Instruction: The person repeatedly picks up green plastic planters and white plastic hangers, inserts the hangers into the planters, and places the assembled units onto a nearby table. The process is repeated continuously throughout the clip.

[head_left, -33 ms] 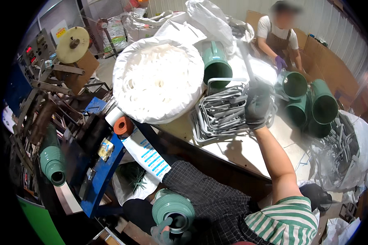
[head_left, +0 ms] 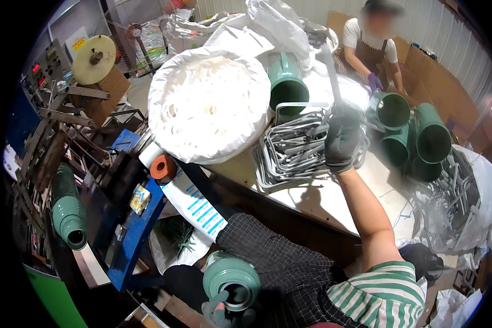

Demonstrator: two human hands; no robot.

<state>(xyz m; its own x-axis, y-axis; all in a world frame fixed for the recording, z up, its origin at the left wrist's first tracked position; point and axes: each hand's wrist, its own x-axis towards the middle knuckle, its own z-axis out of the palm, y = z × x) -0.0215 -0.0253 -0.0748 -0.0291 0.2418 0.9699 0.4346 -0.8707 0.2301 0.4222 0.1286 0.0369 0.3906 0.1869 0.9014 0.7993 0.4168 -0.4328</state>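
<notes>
My right hand (head_left: 341, 141), in a dark grey glove, is stretched out over a stack of grey bent-metal handles (head_left: 290, 147) on the white table. Its fingers are closed on one grey metal handle (head_left: 332, 79) that sticks upward, blurred. Down at my lap, my left hand (head_left: 218, 312), also gloved, grips the rim of a green stepped plastic bucket (head_left: 229, 273) whose round opening faces me. Part of that hand is hidden by the bucket and shadow. A sheet of blue-and-white labels (head_left: 205, 213) hangs beside my knee.
A white sack (head_left: 164, 139) full of white rings stands left of the handles, with a green bucket (head_left: 288, 90) behind. More green buckets (head_left: 432, 134) lie at right, near a co-worker (head_left: 369, 54). A machine with a blue frame (head_left: 142, 235) holds another green bucket (head_left: 69, 218).
The view has shifted very slightly. My right hand and the raised handle have moved a touch; both hands keep their hold.
</notes>
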